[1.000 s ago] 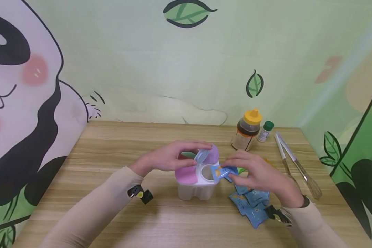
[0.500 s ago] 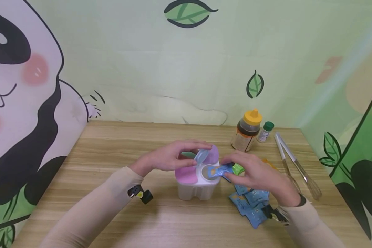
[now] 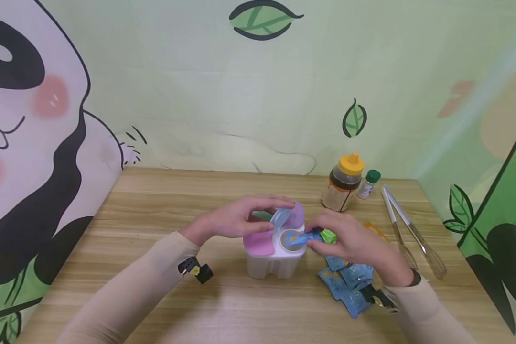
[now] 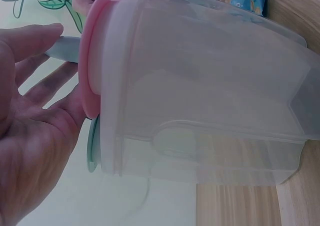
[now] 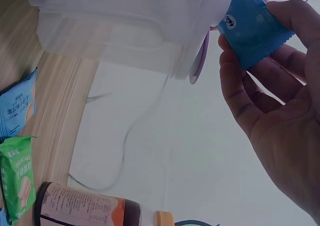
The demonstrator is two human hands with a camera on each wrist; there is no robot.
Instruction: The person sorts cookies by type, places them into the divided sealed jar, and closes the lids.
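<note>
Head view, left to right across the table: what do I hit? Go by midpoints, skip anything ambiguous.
Left hand → lidded container → held blue packet → yellow-capped bottle → small green-capped bottle → long metal utensil. Overlapping, left out: right hand, loose blue packets.

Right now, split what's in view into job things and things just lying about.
In the job:
blue packet, pinched by the right hand
container
blue lid, held by the left hand
likely the other blue packets

Apparently just lying about:
yellow-capped bottle
green-capped bottle
green packet
tongs-shaped metal utensil
</note>
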